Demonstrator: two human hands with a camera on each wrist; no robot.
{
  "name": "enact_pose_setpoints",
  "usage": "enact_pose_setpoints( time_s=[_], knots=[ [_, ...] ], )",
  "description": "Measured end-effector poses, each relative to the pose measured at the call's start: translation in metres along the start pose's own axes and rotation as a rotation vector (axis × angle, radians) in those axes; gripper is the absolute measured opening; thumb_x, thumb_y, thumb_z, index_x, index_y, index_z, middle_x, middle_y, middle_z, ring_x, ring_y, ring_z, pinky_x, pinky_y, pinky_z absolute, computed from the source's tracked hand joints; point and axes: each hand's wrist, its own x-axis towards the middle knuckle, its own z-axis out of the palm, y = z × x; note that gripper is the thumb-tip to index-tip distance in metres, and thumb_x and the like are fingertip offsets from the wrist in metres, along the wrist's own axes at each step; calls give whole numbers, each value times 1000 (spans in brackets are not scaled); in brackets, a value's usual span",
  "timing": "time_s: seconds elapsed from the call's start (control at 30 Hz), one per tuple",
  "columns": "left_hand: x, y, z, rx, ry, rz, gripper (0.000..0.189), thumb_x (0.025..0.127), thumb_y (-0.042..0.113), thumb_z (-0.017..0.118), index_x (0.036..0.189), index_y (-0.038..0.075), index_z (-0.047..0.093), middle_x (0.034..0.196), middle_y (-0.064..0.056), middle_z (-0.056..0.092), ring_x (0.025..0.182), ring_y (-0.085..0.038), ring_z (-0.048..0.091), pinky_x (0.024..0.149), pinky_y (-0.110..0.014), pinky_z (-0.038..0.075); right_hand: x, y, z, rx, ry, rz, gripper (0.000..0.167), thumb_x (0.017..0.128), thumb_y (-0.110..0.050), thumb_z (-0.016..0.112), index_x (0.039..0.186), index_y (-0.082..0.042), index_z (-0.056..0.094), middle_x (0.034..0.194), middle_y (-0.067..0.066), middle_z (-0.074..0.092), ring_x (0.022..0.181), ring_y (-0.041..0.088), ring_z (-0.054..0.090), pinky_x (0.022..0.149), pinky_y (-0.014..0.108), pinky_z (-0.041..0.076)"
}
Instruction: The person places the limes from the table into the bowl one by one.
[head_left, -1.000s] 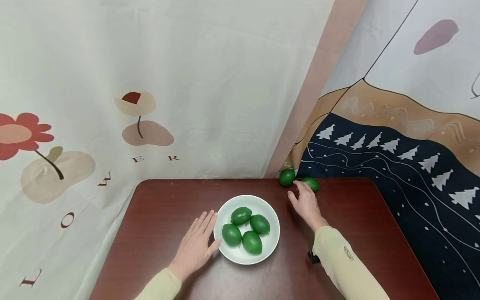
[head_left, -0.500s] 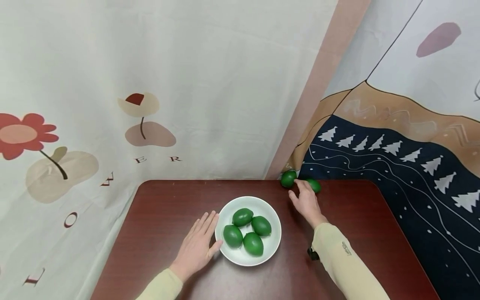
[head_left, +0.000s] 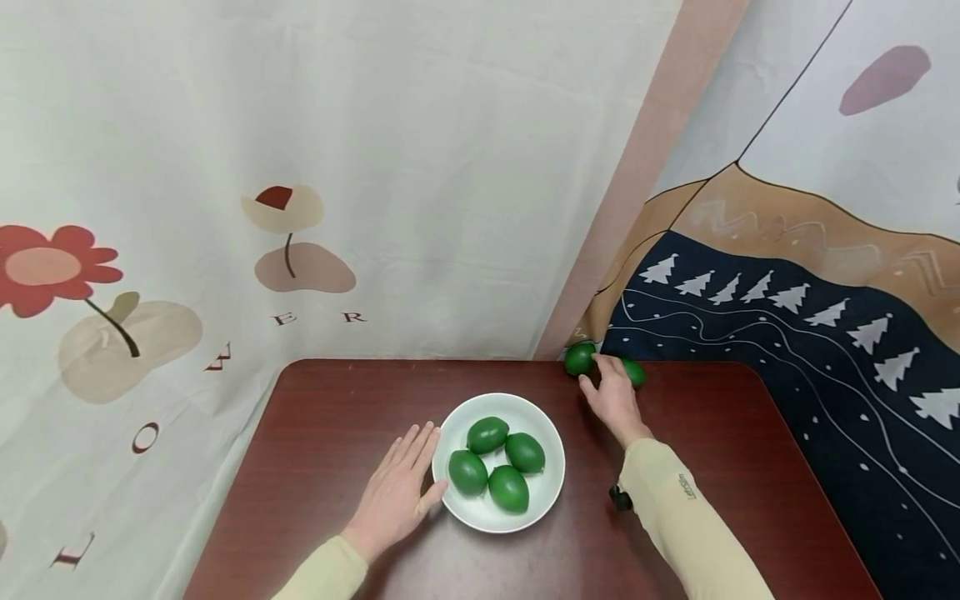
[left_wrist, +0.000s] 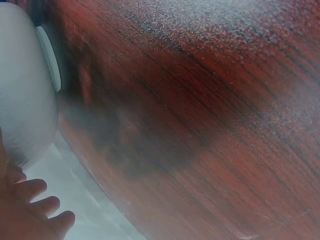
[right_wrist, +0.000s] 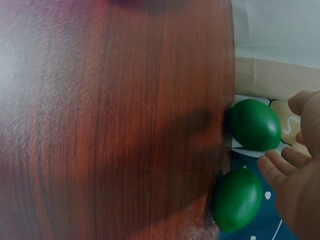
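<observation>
My left hand (head_left: pixel 393 492) lies with straight fingers along the left side of a white bowl (head_left: pixel 551 485), its fingertips and thumb at the rim. Several green limes (head_left: pixel 509 489) sit in the bowl. Over at the far table edge, my right hand (head_left: pixel 615 402) reaches toward two more limes, fingers loosely bent with nothing held. One lime (right_wrist: pixel 255 125) is just ahead of the fingertips in the right wrist view. The other lime (right_wrist: pixel 236 200) lies beside it, partly covered by the hand in the head view.
The dark red wooden table (head_left: pixel 337 417) has rounded far corners. A pale printed curtain (head_left: pixel 420 208) hangs right behind it. On the right is a navy cloth (head_left: pixel 750 325) with white trees. A small black device (head_left: pixel 620 498) shows at the right wrist.
My right hand has shifted slightly and hides a bit more of the right lime. The left hand, the bowl and its limes stay put, while the head view drifts a little.
</observation>
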Motion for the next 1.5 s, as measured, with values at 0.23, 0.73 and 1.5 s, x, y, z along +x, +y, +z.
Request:
enact_pose_setpoints(
  time_s=[0.23,0.73,1.5],
  knots=[
    [0,0,-1,-2,-15,-17,76,100,47,58,159,2,38,162,-16,41,152,-36,35,122,-53,33,10,0,9,-2,6,16,55,100,-21,62,148,3,49,149,28,43,135,47,48,114,61,41],
    [-1,-2,-2,8,-17,-17,76,101,48,57,159,2,38,163,-16,40,152,-36,35,121,-54,35,24,-8,21,-23,-7,98,66,100,-23,61,156,2,37,153,29,34,134,50,47,112,64,42],
    [1,0,-2,-1,-27,-15,78,100,48,59,159,2,38,163,-16,40,151,-38,37,121,-55,34,38,-10,20,-40,-99,211,71,100,-28,60,159,-1,30,153,34,28,127,56,48,109,67,42]
  ],
)
